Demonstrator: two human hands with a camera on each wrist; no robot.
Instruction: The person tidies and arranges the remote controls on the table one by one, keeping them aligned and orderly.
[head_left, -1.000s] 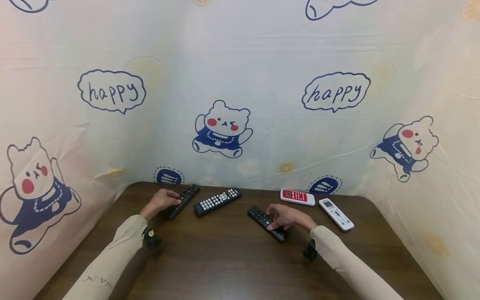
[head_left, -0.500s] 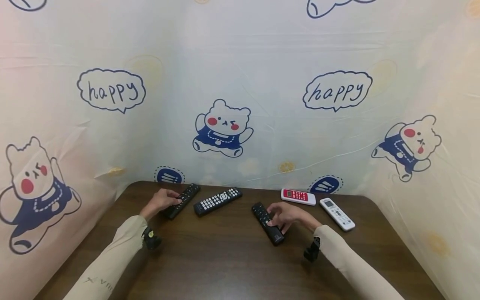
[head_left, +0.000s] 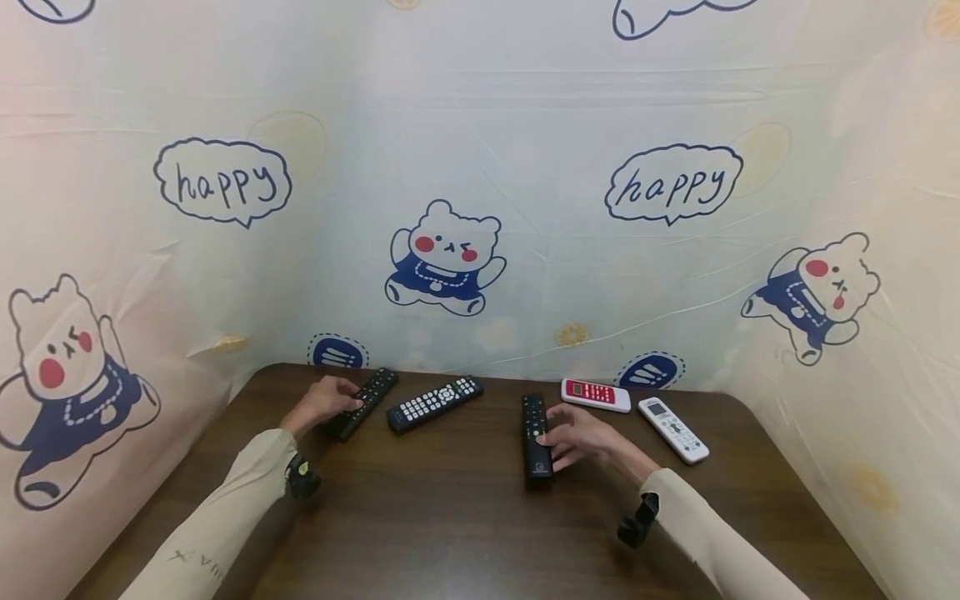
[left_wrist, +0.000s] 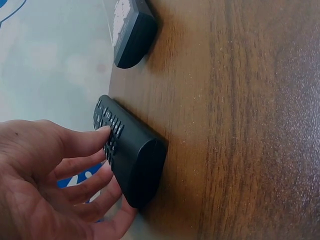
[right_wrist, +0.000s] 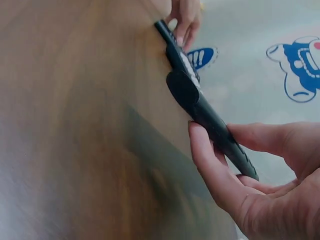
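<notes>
On the left of the table, my left hand (head_left: 322, 404) grips a black remote control (head_left: 377, 390); in the left wrist view the thumb presses on its buttons and the fingers lie along its side. A second black remote control (head_left: 534, 412) is in my right hand (head_left: 583, 435), between thumb and fingers, pointing almost straight away from me. The right wrist view shows that remote held up off the wood, with a dark reflection below it. Between the two hands lies a black remote with white buttons (head_left: 435, 405).
A white remote with a red face (head_left: 596, 395) lies behind my right hand, and a white remote with a small screen (head_left: 672, 429) to its right. The brown wooden table (head_left: 420, 517) is bordered by a printed cloth wall (head_left: 525, 250) at the back and sides.
My right hand has turned its black remote from a slant to nearly straight and moved it slightly right. The left hand and the other remotes stay where they were.
</notes>
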